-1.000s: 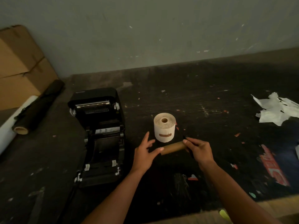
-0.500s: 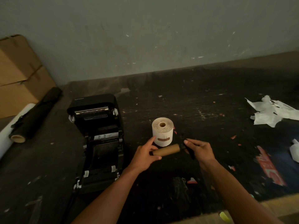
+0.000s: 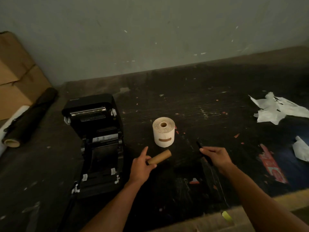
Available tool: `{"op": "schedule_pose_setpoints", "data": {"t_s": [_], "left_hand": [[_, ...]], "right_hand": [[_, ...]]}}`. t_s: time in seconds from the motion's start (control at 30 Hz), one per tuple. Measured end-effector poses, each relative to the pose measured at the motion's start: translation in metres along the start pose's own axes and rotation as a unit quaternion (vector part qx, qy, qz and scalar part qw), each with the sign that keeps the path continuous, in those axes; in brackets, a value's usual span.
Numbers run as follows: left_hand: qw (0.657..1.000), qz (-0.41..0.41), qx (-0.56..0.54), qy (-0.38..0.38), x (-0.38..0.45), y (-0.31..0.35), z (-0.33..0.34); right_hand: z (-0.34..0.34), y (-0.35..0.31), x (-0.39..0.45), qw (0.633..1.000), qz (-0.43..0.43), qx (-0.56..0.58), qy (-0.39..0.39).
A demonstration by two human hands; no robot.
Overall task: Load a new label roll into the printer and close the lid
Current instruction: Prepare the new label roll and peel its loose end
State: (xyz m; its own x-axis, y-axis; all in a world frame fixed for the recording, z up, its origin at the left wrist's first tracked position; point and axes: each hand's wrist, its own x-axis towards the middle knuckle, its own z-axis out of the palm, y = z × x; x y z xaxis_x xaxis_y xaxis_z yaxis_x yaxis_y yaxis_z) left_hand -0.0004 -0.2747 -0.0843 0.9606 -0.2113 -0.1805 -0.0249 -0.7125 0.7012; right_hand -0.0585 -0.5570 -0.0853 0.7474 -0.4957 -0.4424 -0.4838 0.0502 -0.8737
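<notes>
A black label printer (image 3: 98,144) stands at the left of the dark table with its lid (image 3: 88,108) swung open and its roll bay bare. A full white label roll (image 3: 163,132) stands on end in the middle of the table. In front of it my left hand (image 3: 141,166) grips an empty brown cardboard core (image 3: 160,159). My right hand (image 3: 217,158) holds a thin black spindle rod (image 3: 199,145), now clear of the core.
Cardboard boxes (image 3: 15,76) and two long rolls, one black (image 3: 30,118) and one white (image 3: 10,121), lie at the far left. Crumpled white paper (image 3: 277,111) and a red scrap (image 3: 272,166) lie at the right. A wall runs behind the table.
Both hands were at the two ends of the core. My right hand has drawn the black rod out to the right, and my left hand now holds the core alone.
</notes>
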Motion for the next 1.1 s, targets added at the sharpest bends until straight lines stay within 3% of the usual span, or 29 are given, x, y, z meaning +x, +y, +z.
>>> {"op": "schedule_pose_setpoints", "data": {"t_s": [0.17,0.4,0.7,0.83,1.0,1.1], "left_hand": [[0.999,-0.020,0.041,-0.013,-0.007,0.000,0.020],[0.997,-0.017,0.077,-0.021,-0.012,-0.006,0.025],[0.997,-0.017,0.053,-0.051,-0.008,-0.010,0.016],[0.999,-0.015,-0.007,-0.034,0.007,-0.002,0.002],[0.994,-0.013,-0.107,-0.004,0.035,0.014,-0.012],[0.989,-0.030,-0.140,-0.031,0.050,0.023,-0.012]], "right_hand": [[0.020,0.016,0.003,0.998,0.016,-0.053,-0.033],[0.032,0.017,-0.013,0.983,-0.075,-0.165,-0.012],[0.036,0.016,-0.021,0.968,-0.101,-0.227,-0.030],[0.036,-0.002,-0.025,0.967,-0.111,-0.231,-0.001],[0.048,-0.054,-0.023,0.933,-0.226,-0.281,-0.010],[0.062,-0.087,-0.016,0.881,-0.308,-0.354,-0.064]]}}
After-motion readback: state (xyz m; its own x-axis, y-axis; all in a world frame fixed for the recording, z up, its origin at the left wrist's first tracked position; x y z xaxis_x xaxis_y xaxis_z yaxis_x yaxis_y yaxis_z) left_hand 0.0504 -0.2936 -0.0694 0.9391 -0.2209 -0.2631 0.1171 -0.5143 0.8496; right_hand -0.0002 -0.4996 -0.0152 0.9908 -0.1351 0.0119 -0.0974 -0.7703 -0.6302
